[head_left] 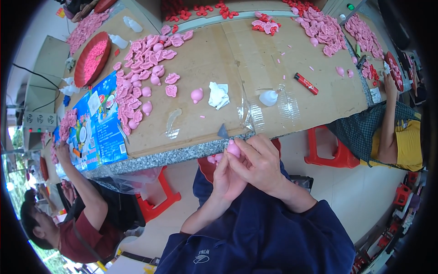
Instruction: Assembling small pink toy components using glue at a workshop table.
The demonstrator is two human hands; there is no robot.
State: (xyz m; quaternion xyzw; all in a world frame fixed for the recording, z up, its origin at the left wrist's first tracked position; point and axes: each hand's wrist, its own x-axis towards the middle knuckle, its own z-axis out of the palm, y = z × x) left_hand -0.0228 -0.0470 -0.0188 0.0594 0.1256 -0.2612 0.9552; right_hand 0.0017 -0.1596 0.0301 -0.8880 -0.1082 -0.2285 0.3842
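Both of my hands meet just below the table's front edge, over my lap. My left hand [226, 180] cups a small pink rubbery toy part [233, 148] from below. My right hand [260, 162] lies over it, its fingers pinching the same pink part at the top. More pink bits [214, 158] show just left of my hands. A small grey blade-like tool [223, 132] lies on the table edge right above my hands.
On the cardboard-covered table [205, 68] lie piles of pink parts [141, 73], a lone pink part [196, 95], a white cloth [218, 95], a white squeeze bottle [269, 97], a red marker [305, 83], a red bowl [92, 59]. Co-workers sit left [86, 219] and right [392, 132]. Red stools [328, 150] stand below.
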